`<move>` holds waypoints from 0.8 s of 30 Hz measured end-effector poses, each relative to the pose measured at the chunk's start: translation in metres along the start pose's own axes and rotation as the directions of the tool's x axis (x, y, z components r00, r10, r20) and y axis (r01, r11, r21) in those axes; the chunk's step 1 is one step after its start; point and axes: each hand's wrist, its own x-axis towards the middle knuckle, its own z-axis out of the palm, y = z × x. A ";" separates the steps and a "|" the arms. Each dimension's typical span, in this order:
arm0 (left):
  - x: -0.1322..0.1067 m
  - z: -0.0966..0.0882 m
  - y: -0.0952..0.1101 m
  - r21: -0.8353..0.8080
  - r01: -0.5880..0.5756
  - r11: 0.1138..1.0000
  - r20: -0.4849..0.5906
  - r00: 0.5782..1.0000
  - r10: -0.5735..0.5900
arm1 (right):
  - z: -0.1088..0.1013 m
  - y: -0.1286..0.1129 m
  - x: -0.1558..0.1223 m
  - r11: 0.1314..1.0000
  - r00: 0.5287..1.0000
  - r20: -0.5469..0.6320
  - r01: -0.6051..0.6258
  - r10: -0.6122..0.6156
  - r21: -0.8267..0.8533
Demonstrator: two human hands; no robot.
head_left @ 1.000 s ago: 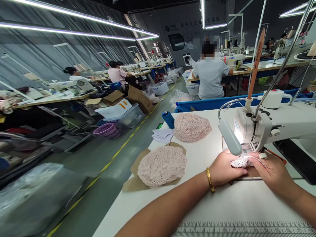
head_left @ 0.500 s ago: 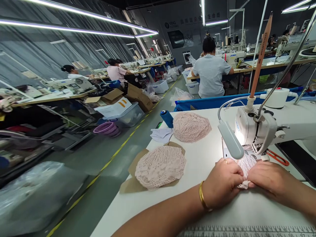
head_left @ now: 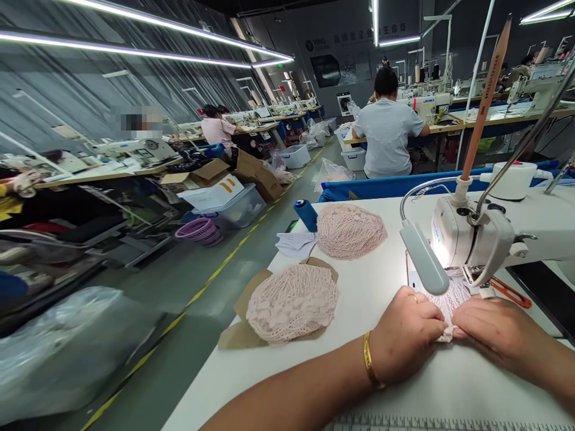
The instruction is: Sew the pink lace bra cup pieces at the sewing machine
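Note:
A white lace piece (head_left: 453, 294) lies under the head of the sewing machine (head_left: 458, 230), lit by its lamp. My left hand (head_left: 406, 332) pinches the lace's near edge from the left, thumb toward the middle. From the other side my right hand (head_left: 492, 329) grips the same edge, its fingers close to the left thumb. The needle and presser foot are mostly hidden behind the grey lamp (head_left: 424, 257). To the left lie two heaps of pale pink lace pieces, a nearer lace stack (head_left: 291, 304) on brown card and a farther lace stack (head_left: 351, 232).
A blue thread cone (head_left: 305, 215) and white paper pieces (head_left: 296, 244) sit by the table's left edge. Orange snips (head_left: 510, 292) and a black phone-like slab (head_left: 545, 293) lie right of the machine. A ruler (head_left: 404, 422) runs along the front. A co-worker (head_left: 387, 129) sits ahead.
The view has shifted slightly, so the machine and background sit a little to the right. Both hands stay on the lace, whose gathered near edge now looks flatter.

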 end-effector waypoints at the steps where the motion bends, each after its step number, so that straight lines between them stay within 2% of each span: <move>1: 0.001 0.000 -0.001 -0.006 0.007 1.000 0.001 1.000 -0.007 | 0.000 0.000 0.001 1.000 1.000 -0.009 -0.010 0.010 0.001; 11: 0.010 0.001 -0.012 0.091 0.022 0.996 -0.022 1.000 -0.020 | 0.005 0.009 0.005 0.994 0.992 -0.100 -0.088 0.081 -0.068; 15: 0.015 0.001 -0.018 0.079 0.047 0.996 -0.033 0.998 -0.044 | 0.010 0.014 0.004 0.987 0.984 -0.148 -0.115 0.098 -0.109; 18: 0.020 -0.002 -0.022 0.000 0.071 0.997 -0.069 0.995 -0.071 | 0.015 0.017 0.003 0.983 0.976 -0.179 -0.145 0.124 -0.111; 21: 0.026 -0.006 -0.024 -0.163 0.119 0.979 -0.101 0.985 -0.137 | 0.020 0.017 0.004 0.972 0.955 -0.244 -0.202 0.169 -0.118; 24: 0.031 -0.009 -0.025 -0.288 0.170 0.942 -0.059 0.979 -0.195 | 0.020 0.015 0.008 0.957 0.926 -0.295 -0.274 0.238 -0.090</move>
